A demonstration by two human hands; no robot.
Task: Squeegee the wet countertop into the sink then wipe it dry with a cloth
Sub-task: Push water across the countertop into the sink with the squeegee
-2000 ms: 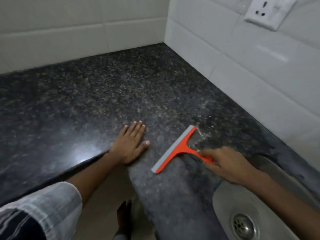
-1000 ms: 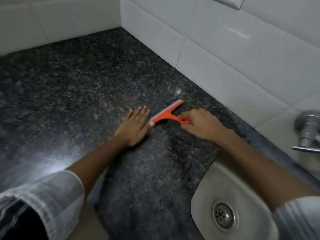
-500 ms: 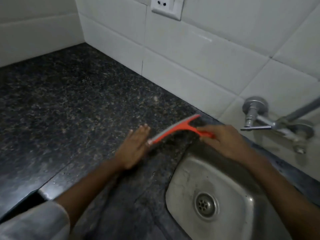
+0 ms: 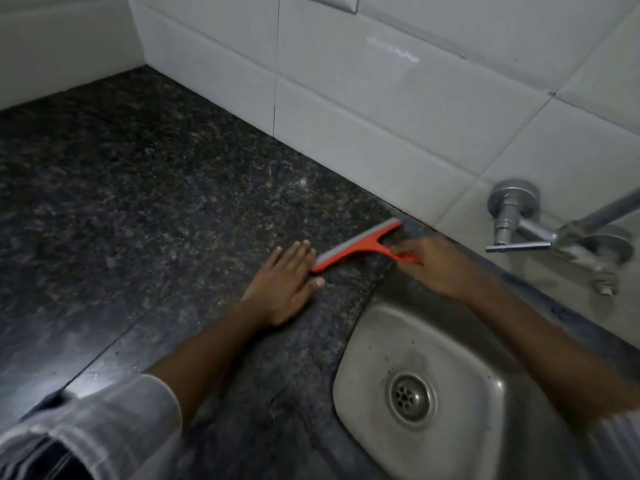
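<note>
An orange squeegee (image 4: 360,245) with a grey blade lies blade-down on the dark speckled granite countertop (image 4: 166,188), just left of the steel sink (image 4: 446,362). My right hand (image 4: 438,265) grips its orange handle from the sink side. The blade's far end almost reaches the tiled wall. My left hand (image 4: 285,289) rests flat on the counter, fingers spread, fingertips next to the blade's near end. No cloth is in view.
White wall tiles (image 4: 381,109) run along the back and left of the counter. A metal tap (image 4: 540,233) with a lever sticks out of the wall above the sink. The sink's round drain (image 4: 410,398) sits at lower right. The counter's front edge is at lower left.
My right hand has dragged the squeegee along the counter toward the sink, close to the back wall. My left hand has followed, still flat beside the blade. My view has shifted to the sink and tap.
</note>
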